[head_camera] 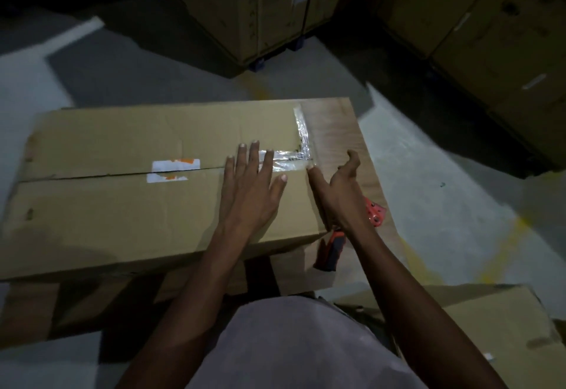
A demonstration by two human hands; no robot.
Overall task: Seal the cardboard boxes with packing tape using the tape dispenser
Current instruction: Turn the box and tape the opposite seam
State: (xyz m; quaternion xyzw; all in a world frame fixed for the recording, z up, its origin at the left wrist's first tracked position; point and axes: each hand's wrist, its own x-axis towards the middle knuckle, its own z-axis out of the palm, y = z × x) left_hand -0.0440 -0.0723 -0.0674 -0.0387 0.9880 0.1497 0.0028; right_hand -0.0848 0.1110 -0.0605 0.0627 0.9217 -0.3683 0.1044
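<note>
Your left hand point(248, 180) lies flat, fingers spread, on tape point(283, 160) atop box point(122, 204); right hand point(340, 180) open, thumb on tape end

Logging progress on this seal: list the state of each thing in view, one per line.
Cardboard box: flaps closed, centre seam taped only at its right end.
Packing tape: stuck down, wrinkled.
Tape dispenser: set down right of the box, unheld.
Left hand: flat, pressing tape.
Right hand: open, fingertip at the tape's end.
</note>
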